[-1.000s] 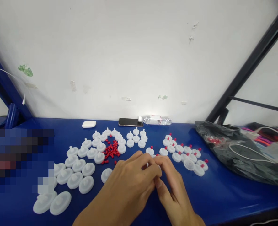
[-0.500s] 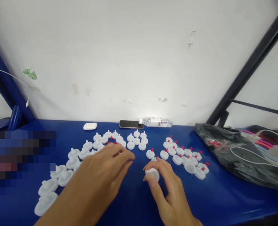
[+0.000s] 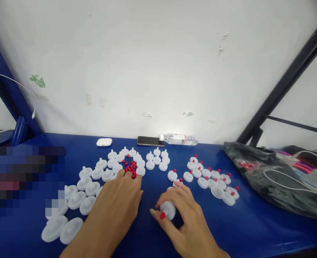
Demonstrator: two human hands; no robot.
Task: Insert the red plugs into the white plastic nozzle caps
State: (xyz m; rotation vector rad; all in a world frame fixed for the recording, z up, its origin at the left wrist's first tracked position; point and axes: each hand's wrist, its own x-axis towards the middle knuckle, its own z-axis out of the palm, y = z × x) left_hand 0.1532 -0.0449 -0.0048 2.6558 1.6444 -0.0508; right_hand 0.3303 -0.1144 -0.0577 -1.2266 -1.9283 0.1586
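Note:
My right hand (image 3: 188, 215) grips a white round plastic lid with a nozzle (image 3: 169, 209) between thumb and fingers; a small red cap (image 3: 162, 216) sits at its nozzle end, facing my thumb. My left hand (image 3: 121, 200) reaches palm down to a pile of small red caps (image 3: 131, 167); its fingertips are at the near edge of the pile and hidden from view. White lids without red caps (image 3: 92, 190) spread around and left of the pile. To the right lies a group of white lids with red caps (image 3: 203, 182) on their nozzles.
A phone (image 3: 151, 141), a lying water bottle (image 3: 177, 139) and a white earbud case (image 3: 104, 142) are along the wall at the back of the blue table (image 3: 255, 229). A dark plastic bag (image 3: 271, 193) with cables lies at the right. The far left is pixelated.
My left hand has moved forward and left to the red caps, uncovering the pile. My right hand has turned its lid, so a red cap on it now shows.

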